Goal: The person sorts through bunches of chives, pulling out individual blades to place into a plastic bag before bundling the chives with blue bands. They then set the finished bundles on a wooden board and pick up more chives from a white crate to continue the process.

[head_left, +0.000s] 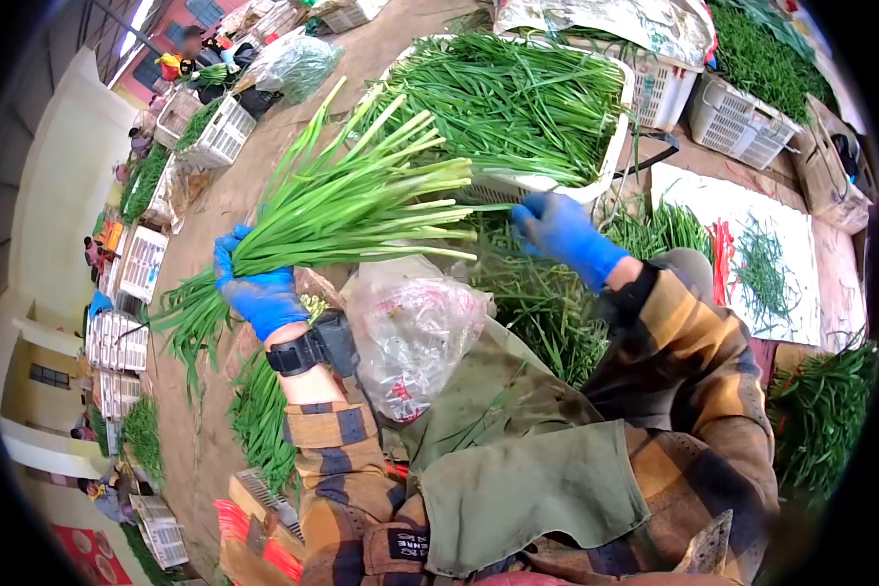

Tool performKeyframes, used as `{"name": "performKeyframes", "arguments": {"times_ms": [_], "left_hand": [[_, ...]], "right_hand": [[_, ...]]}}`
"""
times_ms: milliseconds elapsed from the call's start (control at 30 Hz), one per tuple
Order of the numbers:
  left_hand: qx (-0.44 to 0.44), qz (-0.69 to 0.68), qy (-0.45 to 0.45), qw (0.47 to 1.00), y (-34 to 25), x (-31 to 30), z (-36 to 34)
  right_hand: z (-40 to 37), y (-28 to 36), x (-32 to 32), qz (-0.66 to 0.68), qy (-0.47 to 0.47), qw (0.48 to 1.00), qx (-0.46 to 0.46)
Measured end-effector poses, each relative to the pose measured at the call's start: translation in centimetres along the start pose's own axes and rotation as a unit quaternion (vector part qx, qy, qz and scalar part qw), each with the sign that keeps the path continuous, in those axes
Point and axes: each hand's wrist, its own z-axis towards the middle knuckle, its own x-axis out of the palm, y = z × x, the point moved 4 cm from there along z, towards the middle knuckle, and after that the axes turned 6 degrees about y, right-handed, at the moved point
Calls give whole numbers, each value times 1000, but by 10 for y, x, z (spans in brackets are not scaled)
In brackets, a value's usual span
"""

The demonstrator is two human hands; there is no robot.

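In a blue glove, my left hand (261, 293) is wrapped round a thick bunch of garlic chives (347, 200). Their pale cut ends fan out to the right, and the dark leaf tips droop at lower left. My right hand (557, 232), also gloved in blue and slightly blurred, is closed at the stem ends, pinching a single chive stalk (493, 207). Just beyond both hands stands a white plastic crate (623, 117) heaped with chives (508, 103). Below the bunch, a clear plastic bag (410, 322) lies by my green apron (527, 488).
Loose chives (547, 322) lie beside my lap. On the right, a white sheet (791, 244) bears red ties (722, 259) and chive scraps. Another crate (742, 122) of greens stands at the upper right. A wooden box (264, 518) with red strips sits at lower left. People work farther off.
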Motion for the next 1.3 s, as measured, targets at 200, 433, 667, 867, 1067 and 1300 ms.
{"name": "performKeyframes", "arguments": {"times_ms": [200,433,667,867,1067,1300], "left_hand": [[-12,-16,11,1000,-29,-24,8],[6,-47,-56,997,-31,-25,16],[118,55,6,991,28,78,-10],[136,421,285,851,102,120,-69],[286,512,644,492,163,103,-113],[374,649,541,382,145,140,-173]], "right_hand": [[-14,-58,-23,-452,194,871,-1],[-38,49,-2,-217,209,934,-191],[-37,138,34,565,383,725,-86],[-2,136,21,723,360,590,10],[22,71,40,719,461,518,-45],[3,59,-8,673,407,618,12]]}}
